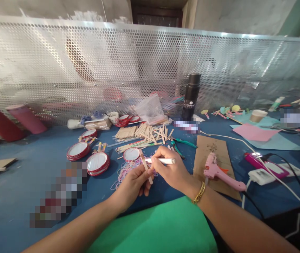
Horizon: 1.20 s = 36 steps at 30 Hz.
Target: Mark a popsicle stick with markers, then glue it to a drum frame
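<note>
A flat wooden craft stick [142,157] is pinched between the thumb and fingers of my left hand [136,178]. My right hand [169,168] grips a white marker [165,161], its tip close to the stick; whether it touches I cannot tell. Below and behind both hands lies a tangle of pink and purple string [122,173]. Just beyond, a small round drum with a red rim [131,154] rests on the table. More craft sticks [150,132] are heaped farther back.
Stacked red-rimmed drums [98,163] stand to the left. On the right, a pink glue gun [217,172] lies on cardboard [200,151], near a magenta power strip [267,165] and cables. Green-handled pliers [184,142] and a black bottle [191,98] sit behind, before a perforated metal screen [99,70].
</note>
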Each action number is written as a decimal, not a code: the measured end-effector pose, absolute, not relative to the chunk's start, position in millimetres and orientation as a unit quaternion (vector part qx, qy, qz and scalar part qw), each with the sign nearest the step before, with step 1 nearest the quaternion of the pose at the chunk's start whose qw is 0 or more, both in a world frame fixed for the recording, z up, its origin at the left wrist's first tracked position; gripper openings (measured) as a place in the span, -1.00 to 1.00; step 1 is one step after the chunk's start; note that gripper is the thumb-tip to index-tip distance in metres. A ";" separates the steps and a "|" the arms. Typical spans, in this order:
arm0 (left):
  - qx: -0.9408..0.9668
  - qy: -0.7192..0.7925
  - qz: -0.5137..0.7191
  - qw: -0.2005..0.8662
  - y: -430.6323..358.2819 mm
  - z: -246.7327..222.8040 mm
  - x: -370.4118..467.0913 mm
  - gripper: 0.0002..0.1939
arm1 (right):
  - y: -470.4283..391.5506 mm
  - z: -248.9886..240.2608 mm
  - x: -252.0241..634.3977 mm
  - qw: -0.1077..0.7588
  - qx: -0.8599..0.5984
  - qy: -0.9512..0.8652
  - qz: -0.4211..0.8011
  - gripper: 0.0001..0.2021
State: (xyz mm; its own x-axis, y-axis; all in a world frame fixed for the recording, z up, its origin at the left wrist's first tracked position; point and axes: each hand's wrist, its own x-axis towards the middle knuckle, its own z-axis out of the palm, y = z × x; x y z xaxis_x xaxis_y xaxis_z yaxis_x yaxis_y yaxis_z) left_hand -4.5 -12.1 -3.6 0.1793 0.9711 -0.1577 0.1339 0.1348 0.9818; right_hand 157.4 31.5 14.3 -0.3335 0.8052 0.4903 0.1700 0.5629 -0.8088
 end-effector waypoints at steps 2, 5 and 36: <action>0.535 0.516 0.383 0.548 -12.3 -3.6 -4.4 -0.54 | 32.7 13.9 158.7 0.482 -0.330 -0.743 0.327 -0.84; 0.538 0.512 0.383 0.548 -12.0 -3.8 -4.3 -0.53 | 32.0 14.4 158.5 0.487 -0.320 -0.738 0.340 -0.84; 0.546 0.515 0.380 0.541 -9.9 -4.2 -4.5 -0.53 | 31.5 15.7 157.3 0.480 -0.315 -0.739 0.352 -0.85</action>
